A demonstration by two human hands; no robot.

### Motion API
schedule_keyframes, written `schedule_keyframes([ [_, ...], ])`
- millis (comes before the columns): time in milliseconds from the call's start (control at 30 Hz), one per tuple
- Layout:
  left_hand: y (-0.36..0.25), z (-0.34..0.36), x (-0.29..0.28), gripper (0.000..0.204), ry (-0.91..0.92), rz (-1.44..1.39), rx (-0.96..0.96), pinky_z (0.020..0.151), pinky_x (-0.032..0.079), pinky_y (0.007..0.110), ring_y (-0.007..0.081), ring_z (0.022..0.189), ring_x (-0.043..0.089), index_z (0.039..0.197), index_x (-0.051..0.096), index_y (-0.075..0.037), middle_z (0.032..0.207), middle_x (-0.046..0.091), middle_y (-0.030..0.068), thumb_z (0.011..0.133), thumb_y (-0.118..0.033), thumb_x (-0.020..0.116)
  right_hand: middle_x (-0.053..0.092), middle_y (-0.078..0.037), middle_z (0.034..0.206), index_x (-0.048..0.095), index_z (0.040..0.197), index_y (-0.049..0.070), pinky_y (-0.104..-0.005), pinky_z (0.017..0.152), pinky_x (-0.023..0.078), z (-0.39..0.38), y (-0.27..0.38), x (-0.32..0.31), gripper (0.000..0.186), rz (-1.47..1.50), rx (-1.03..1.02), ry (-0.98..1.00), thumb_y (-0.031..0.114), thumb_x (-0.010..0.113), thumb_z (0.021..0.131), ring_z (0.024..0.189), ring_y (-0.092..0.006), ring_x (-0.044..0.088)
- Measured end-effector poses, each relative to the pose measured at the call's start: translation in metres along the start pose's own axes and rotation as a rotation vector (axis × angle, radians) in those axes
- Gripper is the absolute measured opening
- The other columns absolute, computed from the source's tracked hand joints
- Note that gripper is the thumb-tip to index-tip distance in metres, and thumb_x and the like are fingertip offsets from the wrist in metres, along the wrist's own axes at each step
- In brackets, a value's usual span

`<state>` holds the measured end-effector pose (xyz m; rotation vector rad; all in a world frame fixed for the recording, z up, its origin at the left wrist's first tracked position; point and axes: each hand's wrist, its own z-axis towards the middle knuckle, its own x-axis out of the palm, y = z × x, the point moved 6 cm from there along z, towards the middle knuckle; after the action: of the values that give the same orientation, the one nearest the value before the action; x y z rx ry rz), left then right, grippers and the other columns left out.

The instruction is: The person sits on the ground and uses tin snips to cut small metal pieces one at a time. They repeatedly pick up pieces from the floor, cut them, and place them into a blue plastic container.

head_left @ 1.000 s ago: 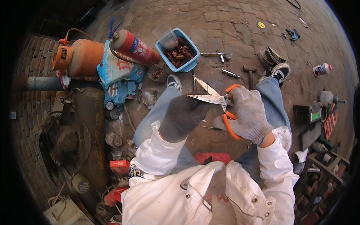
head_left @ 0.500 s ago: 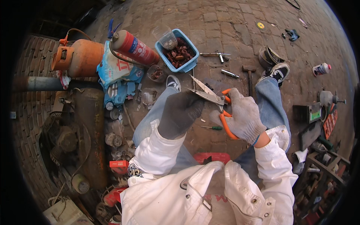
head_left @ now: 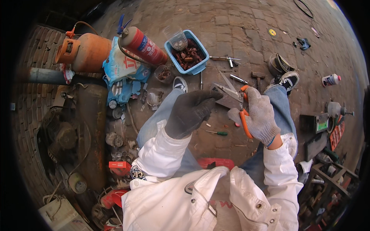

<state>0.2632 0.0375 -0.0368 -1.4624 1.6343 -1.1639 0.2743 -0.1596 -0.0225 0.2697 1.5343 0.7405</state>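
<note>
My right hand (head_left: 261, 119), in a pale grey knit glove, is wrapped round the orange handles of a pair of metal shears (head_left: 232, 92). The shears' blades stand apart and point toward the upper left. My left hand (head_left: 189, 111), in a dark grey glove, is closed, with its fingertips beside the tip of the lower blade. What it pinches, if anything, is hidden. Beyond the blades lies a flat grey plate (head_left: 230, 101) on the ground. A green-handled screwdriver (head_left: 221, 133) lies on the bricks below my hands.
A blue basin (head_left: 201, 68) of reddish-brown scraps stands ahead, beside a red fire extinguisher (head_left: 145, 46) and an orange gas cylinder (head_left: 91, 52). A hammer (head_left: 258, 77) lies near my right shoe. A black battery-like box (head_left: 314, 122) is at right, a rusty tank (head_left: 92, 134) at left.
Both hands and the shears have shifted slightly to the right. My left fingers now reach further toward the blade tip. More of the grey plate shows behind the blades.
</note>
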Motion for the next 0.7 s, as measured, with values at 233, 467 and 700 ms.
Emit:
schedule_keyframes([
  [233,0.004,0.005,0.001,0.018,-0.061,0.083,0.213,0.051,0.038,0.021,0.0048,0.057,0.048,0.099,0.069,0.004,0.069,0.059,-0.0007,0.089,-0.011,0.068,0.063,-0.011,0.098,0.056,0.113,0.008,-0.0408,0.079,0.043,-0.002,0.007,0.006,0.052,-0.125,-0.022,0.091,0.026,0.076,0.068,0.087,-0.0311,0.061],
  [467,0.004,0.005,0.001,0.011,-0.102,0.316,0.359,0.053,0.038,0.023,0.0043,0.061,0.048,0.093,0.069,0.003,0.069,0.058,-0.0025,0.089,-0.006,0.065,0.063,-0.01,0.099,0.056,0.113,0.007,-0.0407,0.08,0.043,-0.005,0.007,0.015,0.054,-0.141,0.014,0.119,0.029,0.076,0.068,0.088,-0.0296,0.062],
  [700,-0.018,-0.009,0.013,0.023,0.021,0.593,0.434,0.065,0.053,0.035,0.0342,0.075,0.068,0.103,0.072,-0.004,0.086,0.07,0.0188,0.081,-0.006,0.066,0.067,-0.018,0.091,0.055,0.111,0.002,-0.0443,0.075,0.047,-0.005,-0.009,0.025,0.055,-0.12,0.137,0.168,0.036,0.076,0.074,0.083,-0.0366,0.066],
])
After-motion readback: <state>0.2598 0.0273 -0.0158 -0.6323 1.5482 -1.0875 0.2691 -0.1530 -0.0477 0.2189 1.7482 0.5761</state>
